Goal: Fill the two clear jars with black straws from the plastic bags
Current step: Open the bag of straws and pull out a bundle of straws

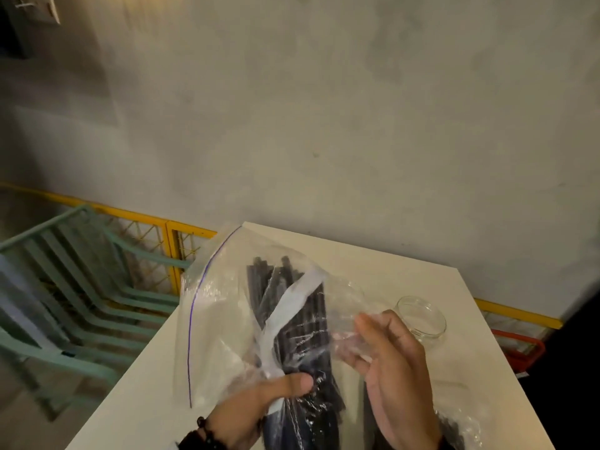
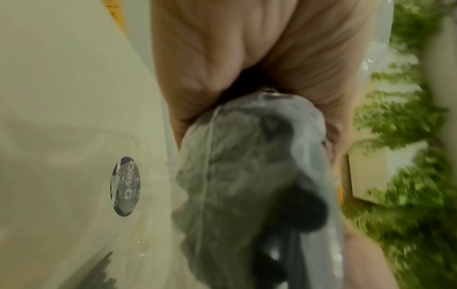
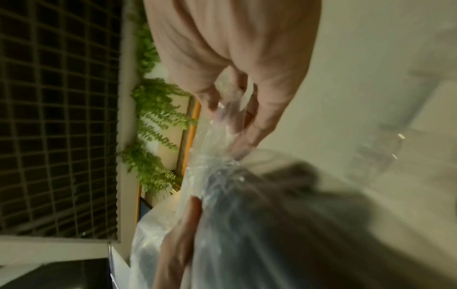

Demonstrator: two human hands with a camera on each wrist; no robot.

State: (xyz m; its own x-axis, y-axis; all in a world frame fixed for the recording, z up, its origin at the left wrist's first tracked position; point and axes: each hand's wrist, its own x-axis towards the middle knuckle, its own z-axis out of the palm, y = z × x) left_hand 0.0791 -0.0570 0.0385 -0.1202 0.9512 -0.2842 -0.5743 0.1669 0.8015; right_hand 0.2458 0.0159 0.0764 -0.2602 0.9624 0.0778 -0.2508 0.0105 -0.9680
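Observation:
Above the white table (image 1: 389, 261) I hold a clear zip bag (image 1: 220, 303) with a bundle of black straws (image 1: 298, 326) inside. My left hand (image 1: 285, 389) grips the bundle through the plastic near its lower end, thumb on top. In the left wrist view the palm (image 2: 247, 58) closes round the wrapped straws (image 2: 247, 176). My right hand (image 1: 360, 345) pinches a loose fold of the same bag on the right side, and in the right wrist view its fingers (image 3: 232, 109) hold the clear film (image 3: 222, 195). One clear jar (image 1: 422, 316) stands open and empty just beyond the right hand.
A second plastic bag (image 1: 461, 423) with dark straws lies at the table's near right corner. Teal chairs (image 1: 81, 287) and a yellow railing (image 1: 181, 228) stand left of the table, with a red frame (image 1: 519, 349) at right. A grey wall (image 1: 357, 125) is behind.

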